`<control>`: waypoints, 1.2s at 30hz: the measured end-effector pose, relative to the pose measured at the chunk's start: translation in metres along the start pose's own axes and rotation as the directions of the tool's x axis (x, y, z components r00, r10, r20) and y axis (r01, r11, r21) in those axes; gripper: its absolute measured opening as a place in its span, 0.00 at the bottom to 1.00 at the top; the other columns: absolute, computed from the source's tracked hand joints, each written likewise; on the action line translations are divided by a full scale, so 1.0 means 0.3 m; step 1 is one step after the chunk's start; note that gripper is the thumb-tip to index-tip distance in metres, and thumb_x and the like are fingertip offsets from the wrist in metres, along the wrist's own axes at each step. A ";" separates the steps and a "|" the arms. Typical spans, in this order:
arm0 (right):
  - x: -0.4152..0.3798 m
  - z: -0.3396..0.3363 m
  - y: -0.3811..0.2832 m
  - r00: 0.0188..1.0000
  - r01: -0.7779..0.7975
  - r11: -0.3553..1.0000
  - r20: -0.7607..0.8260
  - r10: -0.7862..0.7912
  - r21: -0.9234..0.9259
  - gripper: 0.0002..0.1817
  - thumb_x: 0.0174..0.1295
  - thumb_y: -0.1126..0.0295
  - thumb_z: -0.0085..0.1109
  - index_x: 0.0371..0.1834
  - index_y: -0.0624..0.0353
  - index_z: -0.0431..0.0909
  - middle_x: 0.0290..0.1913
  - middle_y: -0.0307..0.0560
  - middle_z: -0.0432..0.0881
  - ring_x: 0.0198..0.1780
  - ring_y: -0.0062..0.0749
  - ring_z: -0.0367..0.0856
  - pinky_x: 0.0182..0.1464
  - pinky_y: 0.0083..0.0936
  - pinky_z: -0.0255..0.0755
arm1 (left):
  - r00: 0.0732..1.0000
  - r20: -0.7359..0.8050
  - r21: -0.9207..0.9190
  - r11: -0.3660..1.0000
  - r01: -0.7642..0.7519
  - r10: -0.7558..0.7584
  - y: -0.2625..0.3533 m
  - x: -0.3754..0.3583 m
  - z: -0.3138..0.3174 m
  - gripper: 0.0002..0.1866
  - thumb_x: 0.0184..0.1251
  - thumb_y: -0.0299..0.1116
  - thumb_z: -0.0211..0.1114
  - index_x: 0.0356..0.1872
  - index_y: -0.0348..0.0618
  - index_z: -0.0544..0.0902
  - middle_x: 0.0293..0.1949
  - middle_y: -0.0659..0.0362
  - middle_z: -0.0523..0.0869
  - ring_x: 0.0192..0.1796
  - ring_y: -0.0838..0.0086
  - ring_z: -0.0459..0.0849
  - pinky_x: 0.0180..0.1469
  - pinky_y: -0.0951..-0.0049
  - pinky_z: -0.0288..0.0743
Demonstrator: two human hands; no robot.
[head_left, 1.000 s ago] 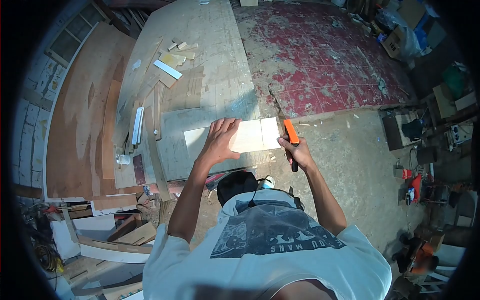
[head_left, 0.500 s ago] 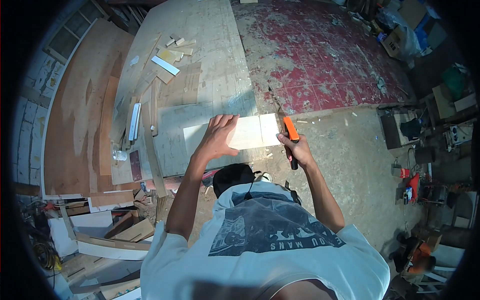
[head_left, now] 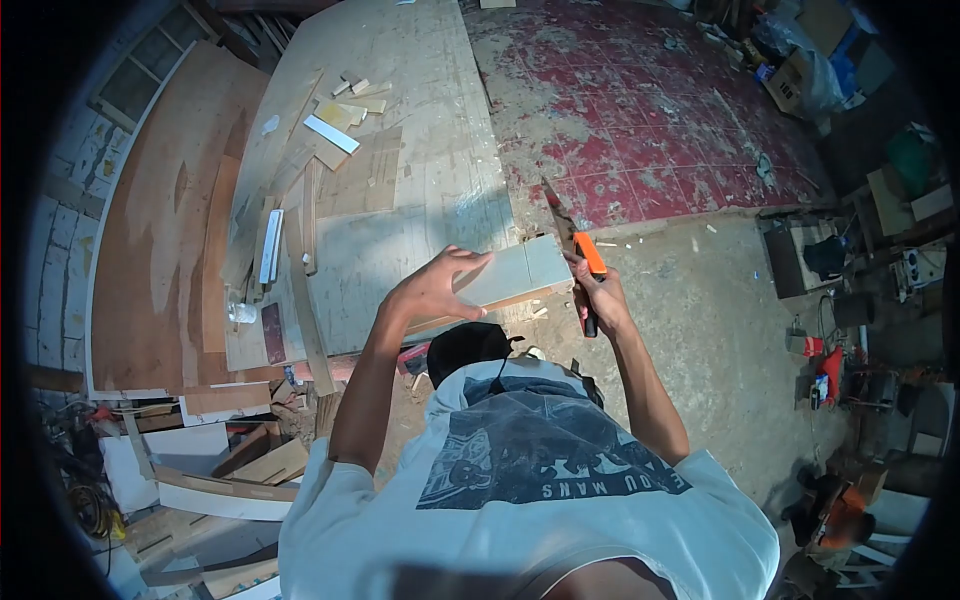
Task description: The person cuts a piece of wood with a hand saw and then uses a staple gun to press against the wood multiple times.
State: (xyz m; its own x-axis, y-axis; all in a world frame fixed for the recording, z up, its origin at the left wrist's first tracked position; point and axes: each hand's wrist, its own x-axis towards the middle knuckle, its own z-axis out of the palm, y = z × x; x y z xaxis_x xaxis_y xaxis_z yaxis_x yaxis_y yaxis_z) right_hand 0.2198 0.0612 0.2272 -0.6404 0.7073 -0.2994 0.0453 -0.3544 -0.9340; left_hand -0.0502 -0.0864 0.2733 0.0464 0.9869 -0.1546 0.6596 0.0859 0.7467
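Note:
A light wooden board [head_left: 500, 275] lies across the near right corner of the worktable, its right end past the table's edge. A thin straight line runs across it close to that end. My left hand [head_left: 435, 287] grips the board around its left part, thumb on the near edge and fingers at the far edge. In my right hand [head_left: 600, 296] is a handsaw [head_left: 590, 255] with an orange and black handle, its blade pointing away from me. The fingertips of that hand are right at the board's right end.
On the worktable [head_left: 430, 120] lie wood offcuts [head_left: 345, 112], white-faced strips [head_left: 269, 245] and a clear jar [head_left: 240, 312]. A large brown panel [head_left: 150, 230] stands at the left. Scrap boards [head_left: 230, 480] pile up below it. Cardboard and tools line the right side.
The board has tilted so that its near edge now shows. My left hand has turned slightly with it. The saw has rotated, bringing its blade into view.

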 end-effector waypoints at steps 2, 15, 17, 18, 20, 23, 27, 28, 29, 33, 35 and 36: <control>0.007 -0.005 0.011 1.000 0.018 1.000 0.009 -0.018 0.010 0.30 0.71 0.47 0.59 0.62 0.62 0.80 0.19 0.32 0.69 0.14 0.16 0.65 0.16 0.19 0.59 | 1.000 0.029 -0.119 0.993 0.010 -0.007 -0.014 0.008 0.003 0.49 0.38 0.42 0.80 0.70 0.40 0.74 0.63 0.52 0.81 0.64 0.63 0.74 0.70 0.66 0.64; 0.015 0.015 -0.073 1.000 0.012 0.999 -0.023 -0.012 0.030 0.24 0.70 0.60 0.64 0.65 0.61 0.78 0.20 0.30 0.70 0.14 0.14 0.64 0.16 0.19 0.58 | 0.904 0.334 -0.804 0.420 0.421 -0.267 -0.128 0.061 0.103 0.33 0.60 0.49 0.49 0.51 0.26 0.82 0.44 0.44 0.87 0.42 0.62 0.83 0.48 0.64 0.75; 0.020 0.013 -0.073 0.999 -0.019 0.999 -0.047 0.021 0.050 0.22 0.69 0.61 0.66 0.60 0.64 0.80 0.19 0.31 0.70 0.13 0.15 0.64 0.15 0.19 0.58 | 0.914 0.340 -0.820 0.407 0.403 -0.219 -0.138 0.070 0.103 0.34 0.59 0.47 0.48 0.54 0.25 0.81 0.48 0.43 0.86 0.47 0.60 0.83 0.53 0.63 0.75; 0.021 0.012 -0.072 0.999 -0.019 0.999 -0.049 0.021 0.050 0.22 0.69 0.61 0.66 0.60 0.64 0.80 0.19 0.31 0.70 0.13 0.15 0.64 0.15 0.19 0.58 | 0.917 0.349 -0.843 0.364 0.397 -0.191 -0.120 0.070 0.098 0.35 0.60 0.46 0.46 0.57 0.23 0.78 0.52 0.40 0.85 0.51 0.56 0.83 0.58 0.61 0.73; 0.024 0.012 -0.071 0.999 -0.018 0.998 -0.047 0.021 0.064 0.20 0.68 0.61 0.67 0.54 0.67 0.82 0.18 0.32 0.69 0.12 0.16 0.64 0.15 0.20 0.58 | 0.920 0.357 -0.863 0.319 0.392 -0.163 -0.118 0.074 0.098 0.36 0.60 0.45 0.45 0.60 0.21 0.76 0.56 0.37 0.83 0.55 0.52 0.82 0.62 0.58 0.72; 0.018 0.013 -0.083 0.998 -0.028 0.998 -0.061 0.031 0.055 0.18 0.67 0.61 0.68 0.49 0.67 0.83 0.17 0.32 0.69 0.12 0.16 0.64 0.14 0.20 0.58 | 0.921 0.390 -0.908 0.166 0.385 -0.004 -0.206 0.088 0.146 0.38 0.60 0.45 0.44 0.63 0.19 0.72 0.60 0.34 0.80 0.59 0.47 0.80 0.66 0.54 0.69; 0.007 0.015 -0.109 0.998 -0.026 0.997 -0.056 0.030 0.072 0.17 0.67 0.62 0.68 0.46 0.69 0.83 0.17 0.32 0.69 0.12 0.16 0.64 0.14 0.20 0.58 | 0.906 0.422 -0.905 0.051 0.422 0.003 -0.199 0.089 0.166 0.42 0.58 0.46 0.42 0.68 0.20 0.66 0.61 0.28 0.76 0.61 0.34 0.77 0.67 0.45 0.68; 0.006 0.018 -0.116 0.997 -0.027 0.998 -0.065 0.031 0.055 0.17 0.67 0.63 0.68 0.46 0.69 0.83 0.17 0.32 0.69 0.12 0.16 0.64 0.14 0.20 0.58 | 0.892 0.447 -0.893 -0.019 0.449 0.070 -0.172 0.086 0.159 0.43 0.58 0.47 0.42 0.70 0.20 0.64 0.61 0.26 0.75 0.60 0.30 0.76 0.66 0.42 0.69; 0.006 0.021 -0.122 0.997 -0.029 0.999 -0.074 0.032 0.039 0.16 0.67 0.63 0.68 0.45 0.69 0.83 0.17 0.32 0.69 0.12 0.16 0.64 0.14 0.20 0.58 | 0.893 0.445 -0.894 -0.018 0.448 0.070 -0.147 0.085 0.148 0.43 0.58 0.47 0.42 0.70 0.20 0.64 0.61 0.26 0.75 0.60 0.30 0.76 0.66 0.42 0.69; 0.005 0.027 -0.138 0.998 -0.007 1.000 -0.067 0.009 0.028 0.16 0.66 0.64 0.68 0.44 0.70 0.83 0.16 0.32 0.69 0.11 0.17 0.64 0.14 0.20 0.58 | 0.865 0.462 -0.877 -0.042 0.478 0.197 -0.090 0.084 0.120 0.44 0.57 0.48 0.42 0.72 0.23 0.61 0.61 0.22 0.72 0.59 0.24 0.75 0.64 0.36 0.69; 0.007 0.028 -0.138 0.997 -0.004 1.000 -0.076 0.007 0.031 0.15 0.66 0.64 0.68 0.42 0.68 0.83 0.16 0.32 0.69 0.11 0.17 0.64 0.14 0.20 0.58 | 0.853 0.465 -0.871 -0.050 0.489 0.238 -0.078 0.082 0.115 0.44 0.57 0.48 0.42 0.72 0.23 0.61 0.61 0.21 0.72 0.59 0.24 0.75 0.63 0.36 0.69; 0.009 0.029 -0.137 0.997 -0.004 1.000 -0.074 0.006 0.028 0.15 0.66 0.64 0.68 0.42 0.68 0.83 0.16 0.32 0.69 0.11 0.17 0.64 0.14 0.20 0.58 | 0.864 0.457 -0.880 -0.037 0.474 0.210 -0.076 0.079 0.117 0.44 0.57 0.48 0.42 0.73 0.24 0.60 0.61 0.20 0.71 0.59 0.24 0.75 0.63 0.35 0.69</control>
State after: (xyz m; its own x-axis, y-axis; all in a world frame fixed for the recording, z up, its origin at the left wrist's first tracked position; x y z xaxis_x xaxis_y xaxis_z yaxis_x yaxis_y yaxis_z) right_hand 0.2097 0.0724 0.2666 -0.5813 0.7485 -0.3191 0.0263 -0.3747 -0.9268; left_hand -0.0379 -0.0696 0.2299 0.5213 0.8086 -0.2729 -0.6623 0.5850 0.4682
